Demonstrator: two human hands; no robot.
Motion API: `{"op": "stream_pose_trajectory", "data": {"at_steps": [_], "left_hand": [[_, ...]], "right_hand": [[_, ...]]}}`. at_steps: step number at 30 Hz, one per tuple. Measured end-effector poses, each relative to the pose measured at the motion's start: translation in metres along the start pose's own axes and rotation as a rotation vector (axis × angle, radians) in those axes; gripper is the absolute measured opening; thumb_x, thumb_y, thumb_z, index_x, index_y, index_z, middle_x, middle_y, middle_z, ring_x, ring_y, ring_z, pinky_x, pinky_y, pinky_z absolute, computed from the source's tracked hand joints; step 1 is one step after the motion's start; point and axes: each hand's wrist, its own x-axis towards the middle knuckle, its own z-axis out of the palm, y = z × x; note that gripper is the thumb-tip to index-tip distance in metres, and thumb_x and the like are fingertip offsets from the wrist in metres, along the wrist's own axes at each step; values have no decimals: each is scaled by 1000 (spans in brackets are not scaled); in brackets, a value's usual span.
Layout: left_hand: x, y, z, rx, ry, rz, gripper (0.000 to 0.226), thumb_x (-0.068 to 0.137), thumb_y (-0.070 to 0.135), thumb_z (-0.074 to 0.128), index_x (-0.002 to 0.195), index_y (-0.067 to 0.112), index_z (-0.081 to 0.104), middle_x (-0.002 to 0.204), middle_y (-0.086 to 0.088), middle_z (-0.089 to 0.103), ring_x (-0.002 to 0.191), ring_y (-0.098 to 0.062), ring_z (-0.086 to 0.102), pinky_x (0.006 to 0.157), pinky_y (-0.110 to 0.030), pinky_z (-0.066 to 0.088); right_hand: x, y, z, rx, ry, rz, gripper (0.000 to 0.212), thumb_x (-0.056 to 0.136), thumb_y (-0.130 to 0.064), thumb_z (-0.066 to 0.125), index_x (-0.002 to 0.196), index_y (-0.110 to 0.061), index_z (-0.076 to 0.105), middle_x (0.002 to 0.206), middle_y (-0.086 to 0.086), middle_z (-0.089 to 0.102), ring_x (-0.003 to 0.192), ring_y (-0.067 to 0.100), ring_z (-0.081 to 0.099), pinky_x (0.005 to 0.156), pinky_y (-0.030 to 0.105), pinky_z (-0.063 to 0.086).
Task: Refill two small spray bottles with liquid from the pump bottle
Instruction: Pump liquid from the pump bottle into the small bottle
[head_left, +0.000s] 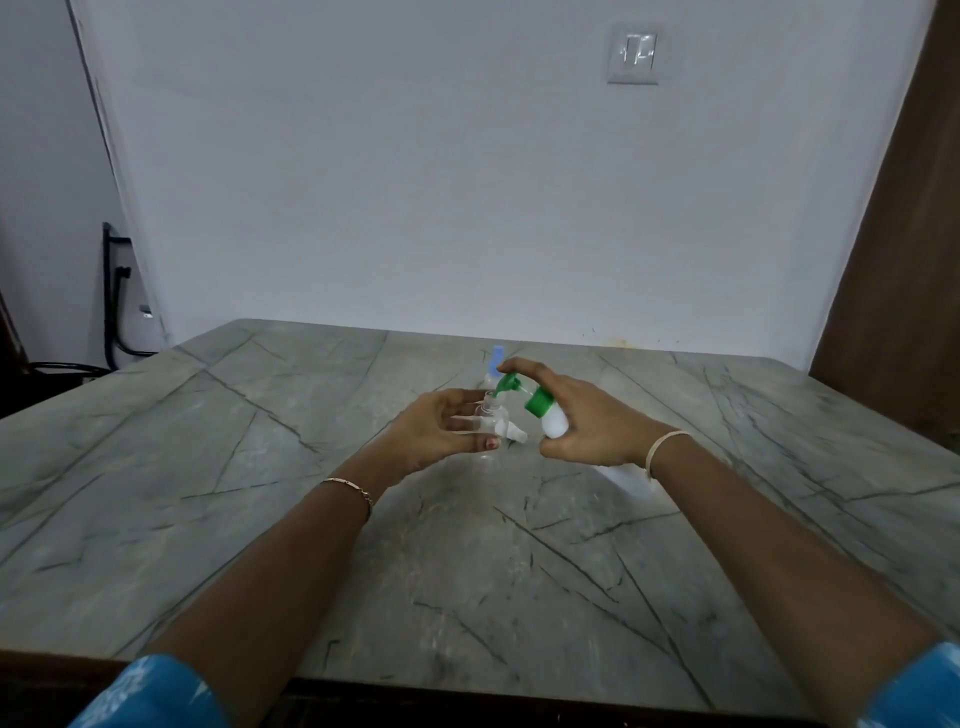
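The left hand (441, 428) curls its fingers round a small clear spray bottle (491, 415) with an uncapped neck. The right hand (592, 421) grips the white pump bottle (553, 421), tilted toward 10 o'clock, forefinger on the green pump head (509, 385), whose spout meets the clear bottle's mouth. A loose white spray top (514, 434) lies between the hands. A blue-capped bottle (497, 358) stands just behind at 12 o'clock, near the far edge of the marble table (260, 467) by the wall. The tabletop stretches broadly toward 3, 6 and 9 o'clock.

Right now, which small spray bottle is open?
The clear bottle in the left hand: it is uncapped. The bottle behind it has a blue cap on.
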Motion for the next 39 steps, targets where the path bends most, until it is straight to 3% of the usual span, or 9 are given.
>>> {"op": "stream_pose_trajectory", "data": {"at_steps": [4, 11, 17, 21, 25, 29, 31, 34, 39], "left_hand": [[-1, -2, 1, -9, 11, -5, 63, 68, 24, 83, 125, 21, 56, 103, 17, 67, 96, -1, 65, 85, -19, 50], [2, -6, 1, -97, 17, -29, 58, 70, 19, 82, 122, 19, 57, 108, 3, 69, 98, -14, 66, 83, -34, 57], [1, -5, 2, -121, 20, -33, 56, 75, 25, 77, 126, 16, 56, 108, 2, 68, 100, -15, 65, 79, -35, 58], [4, -3, 3, -106, 21, -46, 57, 74, 25, 78, 126, 17, 56, 106, 4, 68, 99, -15, 66, 79, -36, 58], [3, -1, 3, -104, 19, -51, 56, 75, 22, 77, 126, 16, 55, 106, 4, 66, 98, -17, 65, 79, -37, 58], [2, 0, 2, -106, 21, -58, 55, 75, 19, 77, 125, 13, 54, 110, -1, 65, 101, -20, 64, 81, -41, 58], [2, 1, 2, -112, 22, -65, 54, 75, 19, 77, 124, 14, 55, 107, 1, 65, 99, -19, 65, 80, -41, 58], [3, 1, 2, -120, 17, -69, 50, 74, 19, 77, 120, 17, 57, 102, 4, 66, 96, -16, 65, 78, -38, 59], [5, 0, 2, -110, 12, -67, 53, 74, 19, 78, 122, 16, 56, 105, 3, 66, 96, -17, 66, 77, -36, 59]], "right_hand": [[4, -2, 0, -26, -40, -3, 83, 80, -15, 68, 145, -40, 24, 93, -18, 50, 75, 6, 49, 65, 17, 37], [6, -4, 4, -10, -9, 2, 80, 80, -13, 69, 144, -35, 26, 78, -20, 46, 66, 6, 49, 59, 13, 34], [8, 1, 17, 31, 88, -16, 71, 77, -15, 70, 135, -33, 32, 93, -5, 62, 73, 12, 57, 65, 26, 46], [10, 3, 22, 6, 131, -37, 68, 77, -17, 73, 132, -29, 35, 104, -7, 61, 77, 11, 57, 67, 19, 43], [10, 6, 22, -47, 139, -53, 73, 77, -18, 72, 137, -33, 34, 105, -9, 59, 78, 8, 53, 71, 22, 39], [10, 9, 21, -118, 94, -82, 91, 79, -21, 70, 148, -45, 17, 112, -11, 55, 82, 8, 51, 71, 12, 36], [10, 9, 21, -106, 84, -78, 87, 79, -19, 69, 147, -42, 21, 108, -12, 54, 79, 5, 50, 70, 11, 34], [13, 9, 23, -69, 108, -69, 71, 78, -15, 69, 137, -31, 34, 97, -13, 54, 76, 4, 49, 69, 16, 33], [17, 10, 31, -105, 164, -80, 64, 78, -20, 71, 130, -30, 34, 118, -4, 59, 90, 20, 54, 82, 37, 46]]}}
